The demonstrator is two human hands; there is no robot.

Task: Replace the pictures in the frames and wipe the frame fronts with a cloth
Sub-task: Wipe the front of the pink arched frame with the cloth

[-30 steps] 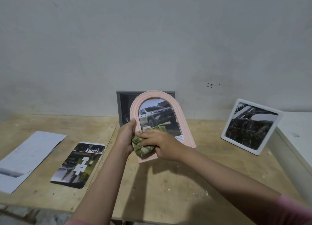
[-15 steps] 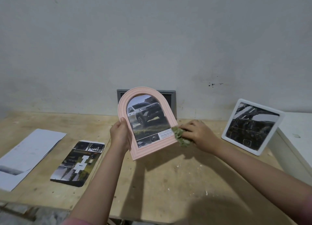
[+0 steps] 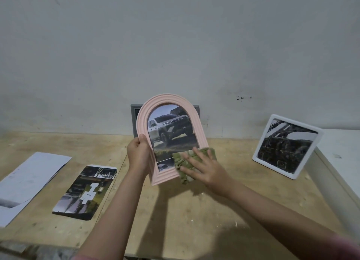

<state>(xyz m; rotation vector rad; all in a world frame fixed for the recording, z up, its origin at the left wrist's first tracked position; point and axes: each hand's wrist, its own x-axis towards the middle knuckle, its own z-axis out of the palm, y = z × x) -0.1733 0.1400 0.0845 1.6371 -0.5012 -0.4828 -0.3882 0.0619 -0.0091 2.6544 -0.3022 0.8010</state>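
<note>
You're working over a rough, scuffed wooden table [image 3: 194, 211] with a ridged matt pink frame [image 3: 144, 111], a crumpled green cloth [image 3: 183, 162], and glossy prints [image 3: 85, 191].

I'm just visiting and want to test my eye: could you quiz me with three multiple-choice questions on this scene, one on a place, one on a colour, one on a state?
1. Where is the white frame?
A. far left
B. right, propped on the table
C. in a hand

2. What colour is the arched frame?
A. pink
B. blue
C. black

3. What is the right hand doing?
A. resting idle
B. lifting paper
C. pressing the cloth on the frame front

Answers: B, it leans at the right; A, its ribbed border is pink; C, flat fingers cover the green cloth while the left hand grips the frame's edge.
</note>
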